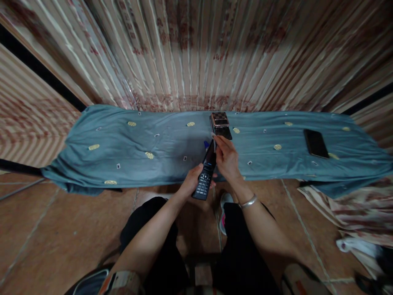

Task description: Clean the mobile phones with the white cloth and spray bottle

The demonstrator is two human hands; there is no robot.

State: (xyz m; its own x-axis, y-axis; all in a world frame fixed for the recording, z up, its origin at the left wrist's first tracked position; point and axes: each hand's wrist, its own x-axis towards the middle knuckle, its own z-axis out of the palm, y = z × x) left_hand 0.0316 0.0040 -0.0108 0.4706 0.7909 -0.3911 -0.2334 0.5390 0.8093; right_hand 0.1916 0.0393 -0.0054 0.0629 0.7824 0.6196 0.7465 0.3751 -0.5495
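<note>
While the left hand (192, 180) grasps the keypad half of an open black flip phone (206, 174) from below, the right hand (226, 157) pinches its raised screen half between fingers and thumb; the phone hangs just above the near edge of a blue-grey cloth (123, 143); beyond the hands lies a second flip phone (220, 123); a dark smartphone (315, 143) rests well apart on the right.
</note>
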